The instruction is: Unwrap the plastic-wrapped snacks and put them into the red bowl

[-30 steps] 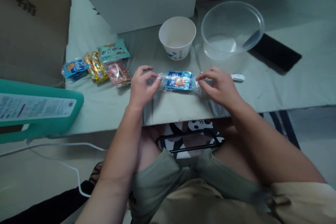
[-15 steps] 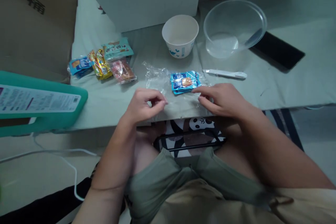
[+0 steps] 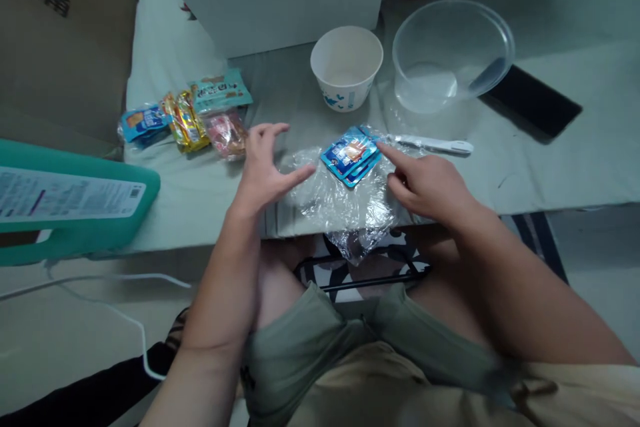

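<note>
Small blue snack packets point(image 3: 351, 152) lie stacked at a slant on crumpled clear plastic wrap point(image 3: 357, 207), whose front end hangs over the table edge. My left hand point(image 3: 263, 167) is raised left of the stack, thumb and fingers spread, with nothing in it. On the other side, my right hand point(image 3: 427, 183) reaches out its index finger, the tip at the right corner of the packets. Its thumb sits lower, apart from that fingertip, and the other fingers are curled. Whether the fingertip presses the packets I cannot tell.
Wrapped snacks point(image 3: 187, 120) lie at the left, near a green jug point(image 3: 135, 207). Behind the packets stand a paper bowl point(image 3: 347, 90) and a clear plastic bowl point(image 3: 425, 90). A white utility knife point(image 3: 440, 145) and a black phone point(image 3: 537, 103) lie to the right.
My left hand has opened and moved up and left. The packets have turned to a slant, and the plastic wrap now spreads forward over the edge. My right index finger has straightened.
</note>
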The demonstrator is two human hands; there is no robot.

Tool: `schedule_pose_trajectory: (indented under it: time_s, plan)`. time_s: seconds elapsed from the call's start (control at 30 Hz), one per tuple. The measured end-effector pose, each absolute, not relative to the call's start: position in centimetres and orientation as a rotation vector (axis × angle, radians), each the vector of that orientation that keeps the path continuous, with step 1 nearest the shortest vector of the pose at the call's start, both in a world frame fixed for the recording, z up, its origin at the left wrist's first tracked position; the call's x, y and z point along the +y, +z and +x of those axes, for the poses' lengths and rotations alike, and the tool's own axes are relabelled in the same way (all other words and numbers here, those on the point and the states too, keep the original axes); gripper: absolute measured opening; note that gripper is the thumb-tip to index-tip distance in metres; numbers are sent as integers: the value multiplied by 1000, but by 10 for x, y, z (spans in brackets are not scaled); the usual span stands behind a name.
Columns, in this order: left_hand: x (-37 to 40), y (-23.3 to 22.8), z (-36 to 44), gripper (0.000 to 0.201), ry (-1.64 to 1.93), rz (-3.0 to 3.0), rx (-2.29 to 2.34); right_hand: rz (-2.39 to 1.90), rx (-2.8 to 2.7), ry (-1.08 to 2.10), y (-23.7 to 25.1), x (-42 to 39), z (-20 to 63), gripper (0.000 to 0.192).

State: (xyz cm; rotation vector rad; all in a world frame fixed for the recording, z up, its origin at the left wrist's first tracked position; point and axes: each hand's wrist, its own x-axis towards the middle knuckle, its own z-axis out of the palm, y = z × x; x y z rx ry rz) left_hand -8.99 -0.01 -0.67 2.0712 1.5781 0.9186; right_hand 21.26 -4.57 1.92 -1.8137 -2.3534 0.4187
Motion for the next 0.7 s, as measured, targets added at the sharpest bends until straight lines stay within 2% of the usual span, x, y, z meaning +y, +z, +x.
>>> schedule_pose_trajectory:
  time_s: [0.03, 0.13, 0.17, 0.23, 0.27, 0.4, 0.47, 0.6, 0.7]
  plan:
    - [0, -6, -88, 66, 835, 2094, 1523, -1783, -2319, 452, 19, -44, 211, 60]
    - [-3, -1, -75, 22, 711, 2059, 1432, -1552, -2310, 559, 18, -38, 205, 40]
    - [-5, 1, -69, 20, 720, 1999, 1417, -1456, -2333, 583, 17, -37, 202, 32]
    - [-6, 3, -59, 30, 789, 1796, 1364, -1294, -2374, 600, 13, -36, 196, 23]
    - [-7, 4, -54, 33, 816, 1671, 1310, -1248, -2381, 592, 11, -36, 193, 25]
    - [-6, 13, -42, 44, 806, 1213, 997, -1258, -2391, 551, -4, -39, 184, 64]
    - [-7, 21, -39, 47, 801, 1022, 872, -1259, -2389, 553, -11, -38, 184, 73]
    - [-10, 30, -39, 43, 859, 688, 789, -1196, -2266, 640, -17, -28, 193, 75]
    - [-8, 30, -41, 40, 883, 566, 800, -1213, -2161, 689, -15, -22, 201, 64]
